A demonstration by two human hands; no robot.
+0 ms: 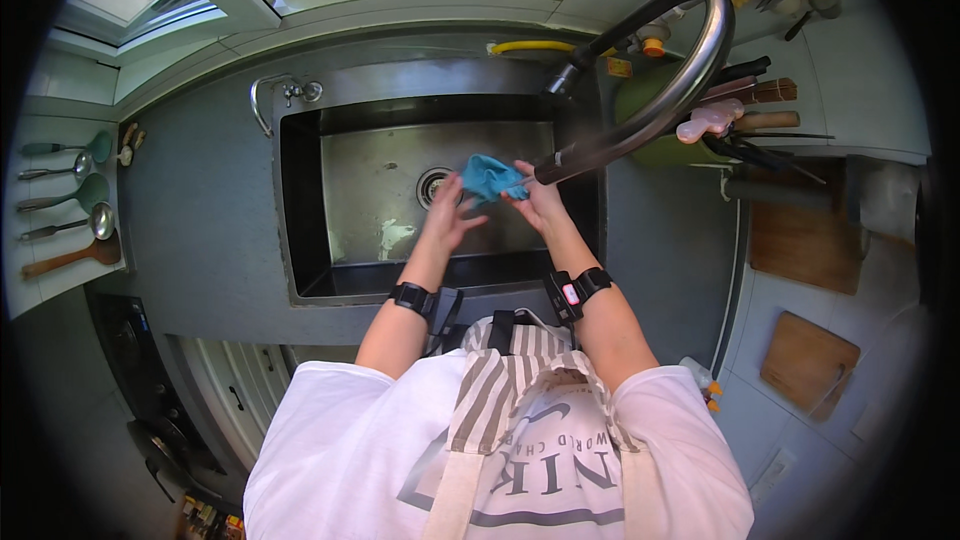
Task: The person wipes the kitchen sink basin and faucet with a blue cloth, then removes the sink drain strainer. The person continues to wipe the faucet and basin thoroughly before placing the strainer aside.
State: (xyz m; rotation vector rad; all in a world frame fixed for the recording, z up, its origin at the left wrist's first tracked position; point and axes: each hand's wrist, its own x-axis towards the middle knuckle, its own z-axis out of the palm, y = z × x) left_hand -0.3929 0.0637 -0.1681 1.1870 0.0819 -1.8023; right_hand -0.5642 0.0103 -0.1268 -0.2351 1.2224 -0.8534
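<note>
A crumpled blue cloth (489, 177) is in my right hand (541, 201), above the basin of a stainless steel sink (375, 165). Beside the cloth's left edge is my left hand (448, 217), its fingers spread and slightly blurred; whether they touch the cloth is not plain. The dark spray head of a curved metal faucet (551, 169) points at the cloth from the right, close over my right hand. Just behind my left fingertips lies the round drain (435, 187). Wet, shiny patches show on the basin floor.
A small chrome tap (300, 92) stands at the sink's back left corner. The large faucet's hose (712, 52) arches over the right side, near a green utensil holder (660, 120). Ladles and spatulas (94, 191) hang at the far left. Cutting boards (810, 364) are at the right.
</note>
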